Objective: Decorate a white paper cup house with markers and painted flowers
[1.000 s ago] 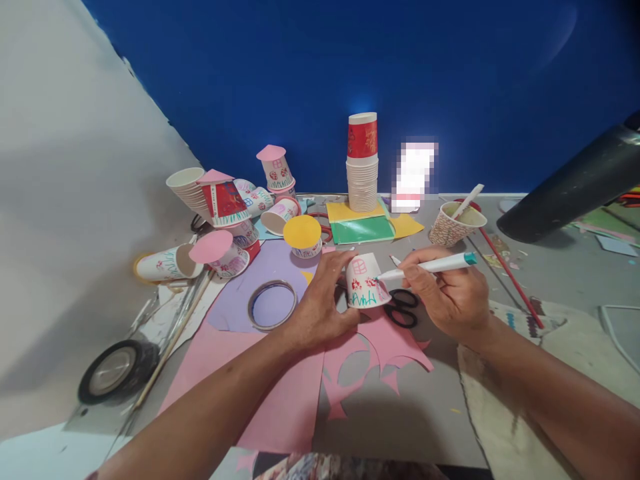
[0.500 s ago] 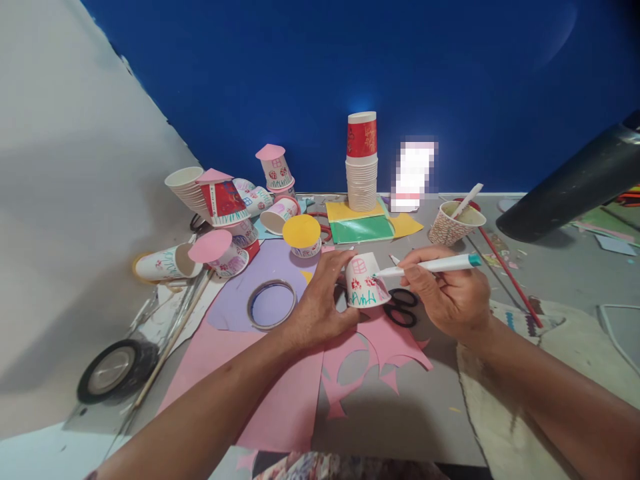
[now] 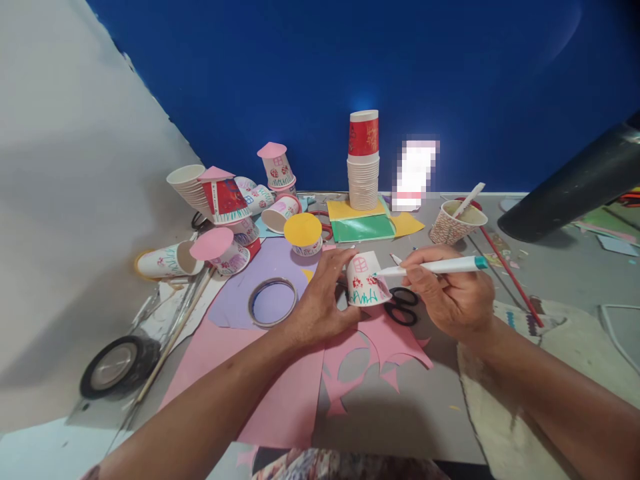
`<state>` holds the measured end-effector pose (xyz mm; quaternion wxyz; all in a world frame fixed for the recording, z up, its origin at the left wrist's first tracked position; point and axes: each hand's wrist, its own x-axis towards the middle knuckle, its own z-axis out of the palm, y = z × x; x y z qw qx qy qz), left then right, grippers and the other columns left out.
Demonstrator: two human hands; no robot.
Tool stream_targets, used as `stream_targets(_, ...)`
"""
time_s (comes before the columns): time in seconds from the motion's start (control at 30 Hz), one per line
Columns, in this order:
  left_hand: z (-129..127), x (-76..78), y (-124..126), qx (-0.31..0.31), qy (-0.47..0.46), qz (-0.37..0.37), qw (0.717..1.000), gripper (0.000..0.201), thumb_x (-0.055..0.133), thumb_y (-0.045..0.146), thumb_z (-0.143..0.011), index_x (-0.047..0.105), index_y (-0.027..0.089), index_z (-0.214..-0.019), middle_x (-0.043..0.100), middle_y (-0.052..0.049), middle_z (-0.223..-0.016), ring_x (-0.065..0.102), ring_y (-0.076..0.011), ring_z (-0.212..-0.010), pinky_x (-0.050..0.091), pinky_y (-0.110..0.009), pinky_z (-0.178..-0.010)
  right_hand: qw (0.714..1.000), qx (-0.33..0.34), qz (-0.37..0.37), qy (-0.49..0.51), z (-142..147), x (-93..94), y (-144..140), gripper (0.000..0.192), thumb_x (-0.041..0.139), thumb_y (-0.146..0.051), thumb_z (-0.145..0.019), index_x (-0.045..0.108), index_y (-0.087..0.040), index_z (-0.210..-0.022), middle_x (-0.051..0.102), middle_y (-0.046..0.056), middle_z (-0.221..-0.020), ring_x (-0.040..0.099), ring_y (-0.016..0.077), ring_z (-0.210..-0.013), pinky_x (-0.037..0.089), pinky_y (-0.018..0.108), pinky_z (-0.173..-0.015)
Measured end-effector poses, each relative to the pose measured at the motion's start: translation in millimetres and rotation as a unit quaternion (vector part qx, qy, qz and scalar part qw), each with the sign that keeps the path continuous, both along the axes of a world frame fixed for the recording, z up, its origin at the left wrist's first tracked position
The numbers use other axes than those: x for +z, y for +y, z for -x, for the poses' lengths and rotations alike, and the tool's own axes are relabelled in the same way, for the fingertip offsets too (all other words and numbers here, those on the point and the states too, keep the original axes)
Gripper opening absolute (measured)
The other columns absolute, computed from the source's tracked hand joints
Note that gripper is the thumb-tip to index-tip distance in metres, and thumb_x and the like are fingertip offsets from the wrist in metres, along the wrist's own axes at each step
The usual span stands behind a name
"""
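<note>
My left hand [image 3: 325, 293] is closed around the left side of an upside-down white paper cup [image 3: 364, 273]. Drawn on the cup are a pink window, red flowers and green grass strokes along its wide rim. Between the fingers of my right hand [image 3: 453, 287] is a white marker [image 3: 435, 267] with a teal end. Its tip meets the cup's wall near the red flowers. Black-handled scissors [image 3: 401, 307] lie just behind the cup, their blades partly hidden. Pink paper scraps [image 3: 385, 337] with round cut-outs lie below the cup.
Decorated cups, one with a yellow disc [image 3: 303, 230], crowd the left back. A tall cup stack [image 3: 363, 180] stands at the blue wall. A tape roll [image 3: 273, 302] rests on purple paper. A patterned cup [image 3: 456, 223] holding a stick and a dark bottle [image 3: 565, 187] are at right.
The marker has shifted very slightly to the right with my right hand. Its tip stays by the flowers, and my left hand keeps its hold on the cup.
</note>
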<state>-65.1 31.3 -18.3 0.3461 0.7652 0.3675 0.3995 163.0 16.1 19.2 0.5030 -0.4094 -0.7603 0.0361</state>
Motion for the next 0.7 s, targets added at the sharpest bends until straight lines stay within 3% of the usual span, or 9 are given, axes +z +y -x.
stream_targets(0.2,-0.1,-1.3,1.1,0.001,0.004,0.001,1.000,0.088,0.093,0.026,-0.073,0.049,0.031,-0.150,0.050,-0.014,-0.150,0.052,-0.0355,-0.139,0.060,-0.048,-0.102,0.999,0.030,0.003,-0.024,1.9,1.2,1.4,0.014,0.060,-0.025,-0.103,0.068,-0.024,-0.092,0.077,0.000,-0.076,0.070,0.0155,-0.059,0.056,0.027,-0.057)
stream_targets(0.7,1.2,-0.1,1.2,-0.005,0.023,-0.024,0.999,0.087,0.091,0.027,-0.076,0.047,0.031,-0.151,0.049,-0.014,-0.147,0.051,-0.0352,-0.140,0.059,-0.048,-0.104,0.999,0.022,-0.003,-0.026,2.7,1.1,0.6,0.015,0.061,-0.027,-0.104,0.069,-0.025,-0.091,0.078,0.000,-0.079,0.070,0.0147,-0.060,0.056,0.026,-0.057)
